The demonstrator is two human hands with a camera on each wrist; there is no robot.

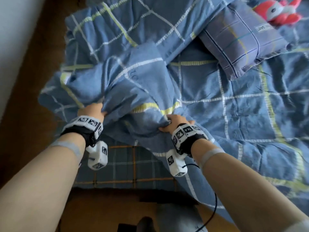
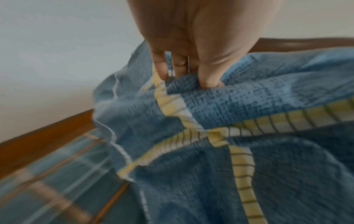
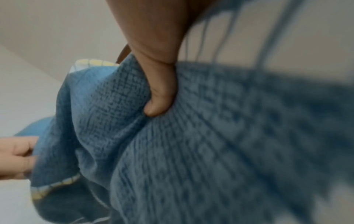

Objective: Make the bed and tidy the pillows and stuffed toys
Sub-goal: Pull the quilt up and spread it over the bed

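A blue checked duvet point(image 1: 209, 91) with white and yellow stripes lies rumpled over the bed. My left hand point(image 1: 92, 110) grips a bunched fold of it near the bed's near left corner. My right hand point(image 1: 172, 123) grips the same bunch a little to the right. In the left wrist view the fingers point(image 2: 207, 75) pinch the duvet point(image 2: 229, 136) by a yellow stripe. In the right wrist view the thumb point(image 3: 159, 98) presses into the fabric point(image 3: 191, 151). A purple-blue checked pillow point(image 1: 242, 42) lies at the far right, and a red and white stuffed toy point(image 1: 279, 11) lies beyond it.
A checked sheet point(image 1: 127, 166) with orange lines shows under the lifted duvet at the bed's near edge. A brown wooden floor strip point(image 1: 38, 81) and a pale wall point(image 1: 15, 30) run along the left. A black cable point(image 1: 212, 213) hangs below my right wrist.
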